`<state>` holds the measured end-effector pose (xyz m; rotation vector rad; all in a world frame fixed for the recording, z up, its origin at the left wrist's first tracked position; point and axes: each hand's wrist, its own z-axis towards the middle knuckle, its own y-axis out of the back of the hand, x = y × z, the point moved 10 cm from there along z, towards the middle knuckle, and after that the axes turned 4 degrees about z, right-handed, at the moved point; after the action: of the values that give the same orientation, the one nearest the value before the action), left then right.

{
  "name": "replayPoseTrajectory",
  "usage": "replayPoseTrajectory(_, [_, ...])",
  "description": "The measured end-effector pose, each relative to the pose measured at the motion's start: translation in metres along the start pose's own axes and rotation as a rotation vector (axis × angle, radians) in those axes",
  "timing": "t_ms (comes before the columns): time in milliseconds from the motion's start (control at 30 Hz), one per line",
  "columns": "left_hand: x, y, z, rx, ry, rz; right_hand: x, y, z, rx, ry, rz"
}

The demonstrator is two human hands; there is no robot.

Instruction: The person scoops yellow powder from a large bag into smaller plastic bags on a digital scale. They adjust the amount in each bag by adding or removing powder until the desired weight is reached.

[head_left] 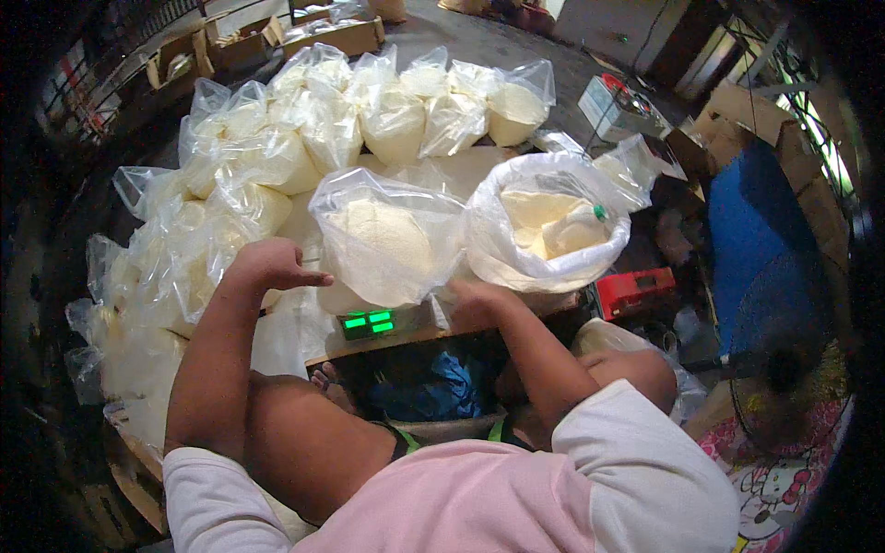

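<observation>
A clear plastic bag of cream powder stands on a scale with a green lit display. My left hand is at the bag's left, one digit stretched toward it, the others curled, with nothing visible held. My right hand is low at the bag's right, near its plastic edge; its fingertips are too blurred to tell their grip. To the right, a large white sack is open, with powder and a white plastic container with a green cap inside.
Several filled clear bags cover the back and left of the work surface. Open cardboard boxes lie beyond. At the right are a red case, a grey box, a blue panel and a dark fan.
</observation>
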<state>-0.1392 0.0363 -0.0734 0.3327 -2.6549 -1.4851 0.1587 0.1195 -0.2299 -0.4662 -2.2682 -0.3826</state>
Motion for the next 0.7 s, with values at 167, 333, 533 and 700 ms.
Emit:
replayPoseTrajectory(167, [-0.033, 0.048, -0.013, -0.443, -0.051, 0.078, 0.081, 0.043, 0.011, -0.193, 0.583, 0.257])
replayPoseTrajectory(333, [-0.056, 0.063, 0.011, -0.618, -0.149, 0.019, 0.120, 0.075, 0.041, -0.327, 0.817, 0.056])
replayPoseTrajectory(533, [-0.051, 0.053, 0.038, -0.529, -0.059, -0.079, 0.142, 0.062, 0.075, -0.183, 0.810, 0.237])
replayPoseTrajectory(700, [-0.016, 0.030, 0.047, -0.278, 0.196, 0.084, 0.153, 0.041, 0.081, -0.289, 0.671, 0.040])
